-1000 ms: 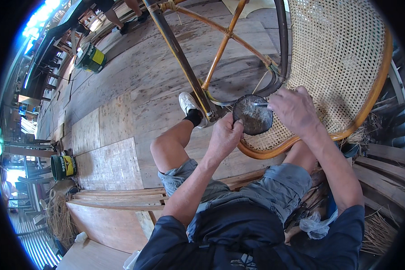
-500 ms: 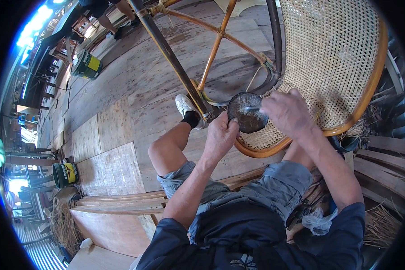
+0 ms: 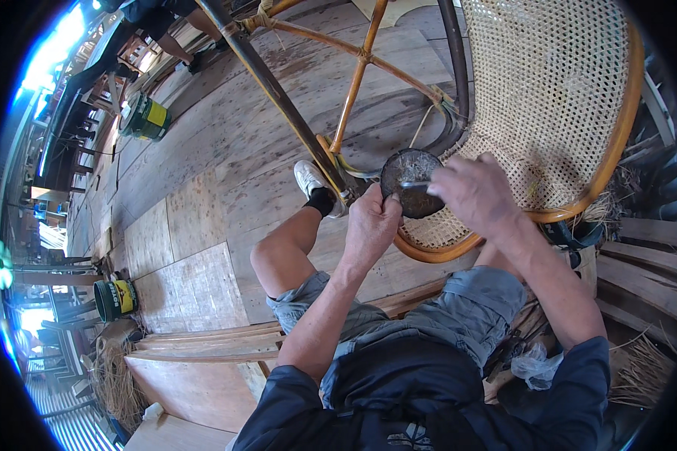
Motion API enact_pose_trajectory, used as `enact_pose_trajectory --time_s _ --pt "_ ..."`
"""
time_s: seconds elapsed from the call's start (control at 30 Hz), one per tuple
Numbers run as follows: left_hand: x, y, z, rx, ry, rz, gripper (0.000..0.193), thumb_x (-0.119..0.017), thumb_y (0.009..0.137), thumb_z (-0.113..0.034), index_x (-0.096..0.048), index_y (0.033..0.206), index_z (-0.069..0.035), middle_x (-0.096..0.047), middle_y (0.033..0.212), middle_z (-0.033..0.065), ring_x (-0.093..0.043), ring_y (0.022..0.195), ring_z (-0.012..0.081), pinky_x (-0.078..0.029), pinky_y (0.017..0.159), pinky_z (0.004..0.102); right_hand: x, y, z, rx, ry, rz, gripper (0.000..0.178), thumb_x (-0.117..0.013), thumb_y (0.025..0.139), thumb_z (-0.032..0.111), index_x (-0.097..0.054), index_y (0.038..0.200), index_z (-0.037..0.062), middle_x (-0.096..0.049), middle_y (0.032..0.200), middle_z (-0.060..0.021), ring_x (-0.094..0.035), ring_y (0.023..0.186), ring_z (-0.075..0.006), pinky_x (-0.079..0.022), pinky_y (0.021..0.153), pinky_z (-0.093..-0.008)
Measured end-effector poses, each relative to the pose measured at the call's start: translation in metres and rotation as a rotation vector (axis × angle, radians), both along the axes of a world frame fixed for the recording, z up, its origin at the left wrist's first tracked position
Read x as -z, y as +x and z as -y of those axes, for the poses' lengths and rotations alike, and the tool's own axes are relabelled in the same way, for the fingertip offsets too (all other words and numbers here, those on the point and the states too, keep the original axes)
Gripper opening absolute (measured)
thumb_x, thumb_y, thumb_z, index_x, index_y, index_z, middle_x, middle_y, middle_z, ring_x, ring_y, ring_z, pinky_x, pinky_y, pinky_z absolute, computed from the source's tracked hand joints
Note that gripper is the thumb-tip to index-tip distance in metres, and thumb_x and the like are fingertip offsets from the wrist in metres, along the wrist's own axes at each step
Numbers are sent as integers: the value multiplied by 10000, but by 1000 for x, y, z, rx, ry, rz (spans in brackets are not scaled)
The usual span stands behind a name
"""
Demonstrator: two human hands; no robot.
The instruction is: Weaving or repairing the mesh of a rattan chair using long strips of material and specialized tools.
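Note:
My left hand [image 3: 374,222] pinches the near-left rim of a dark, shallow round dish [image 3: 421,204] with a scuffed, greyish inside. In my right hand [image 3: 475,192] is a thin metal tool [image 3: 414,184], its tip over the dish's inner surface. The fingers wrap most of that tool, so its exact kind is hidden. Just beyond both hands stands a chair with a woven cane seat [image 3: 534,98] bordered by an orange-brown rattan rim [image 3: 605,180]. Its crossed rattan braces [image 3: 364,56] and a dark pole [image 3: 278,90] lie ahead to the left.
Plywood boards [image 3: 195,286] cover the floor. Two dark green buckets with yellow labels stand left, one farther bucket [image 3: 144,116] and one nearer bucket [image 3: 115,298]. Stacked planks [image 3: 210,344] lie near my left side. Wooden slats [image 3: 643,278] and loose cane strips [image 3: 643,376] are at right. Another person's legs [image 3: 174,46] show far left.
The metal tool has shifted slightly toward me across the dish, with my right hand moving a little left. My left hand keeps its hold on the rim. The view has tilted slightly.

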State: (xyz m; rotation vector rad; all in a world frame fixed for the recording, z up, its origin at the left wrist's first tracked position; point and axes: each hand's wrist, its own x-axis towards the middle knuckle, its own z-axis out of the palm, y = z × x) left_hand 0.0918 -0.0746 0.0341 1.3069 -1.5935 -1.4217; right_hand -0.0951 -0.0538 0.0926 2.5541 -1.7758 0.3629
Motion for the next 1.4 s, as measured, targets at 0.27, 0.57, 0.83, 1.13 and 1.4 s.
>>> enact_pose_trajectory --time_s 0.27,0.57,0.83,1.13,1.4 --pt "-2 -2 -1 -53 -19 -61 151 -477 896 -108 -518 813 12 -548 666 13 -537 579 74 -448 550 220 1 6 -2 14 -43 46 140 -602 815 242 -585 750 119 -558 705 -23 -590 662 -187 -453 627 -370" --pt "0 -5 -5 -127 -124 15 139 -475 895 -97 -543 864 20 -580 689 28 -562 603 81 -456 566 227 4 5 -2 46 -31 113 136 -593 821 192 -569 745 83 -549 704 -55 -575 615 -237 -448 566 -361" --pt "4 -9 -4 -110 -35 -104 155 -475 890 -99 -540 863 39 -602 676 64 -608 603 113 -480 555 251 10 6 -2 114 -12 101 159 -568 846 236 -577 766 98 -559 710 -33 -587 629 -201 -460 577 -361" --pt "4 -9 -8 -152 -132 -91 164 -486 886 -106 -534 873 50 -619 659 105 -647 599 149 -501 532 280 12 9 -9 195 85 272 159 -574 843 218 -599 821 63 -587 729 -74 -596 627 -257 -480 553 -360" --pt "5 -10 -7 -135 -92 -80 168 -476 890 -102 -526 864 56 -613 656 94 -645 598 143 -502 529 267 10 12 -11 276 178 314 222 -535 876 255 -581 821 45 -588 738 -113 -605 672 -280 -485 586 -378"
